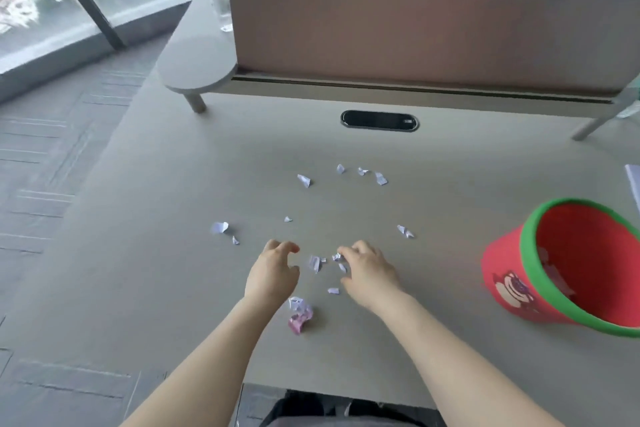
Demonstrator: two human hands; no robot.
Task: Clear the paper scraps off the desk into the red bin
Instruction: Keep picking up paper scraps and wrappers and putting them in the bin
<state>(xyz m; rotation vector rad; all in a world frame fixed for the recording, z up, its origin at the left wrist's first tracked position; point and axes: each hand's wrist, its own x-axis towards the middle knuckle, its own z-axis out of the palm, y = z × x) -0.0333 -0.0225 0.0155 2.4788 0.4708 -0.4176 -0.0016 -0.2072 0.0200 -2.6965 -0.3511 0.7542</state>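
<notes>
Two hands are working among paper scraps on a grey desk [145, 288].

The left hand [273, 274] is hovering with loosely curled fingers, holding nothing; the right hand [369, 272] is pinching a small white scrap [336, 256] at its fingertips. More paper scraps [315, 263] are lying between both hands (others are lying beyond them), a pink crumpled wad [299, 317] is lying beside the left wrist, and the red bin [568, 270] is leaning well right of the right hand.
</notes>
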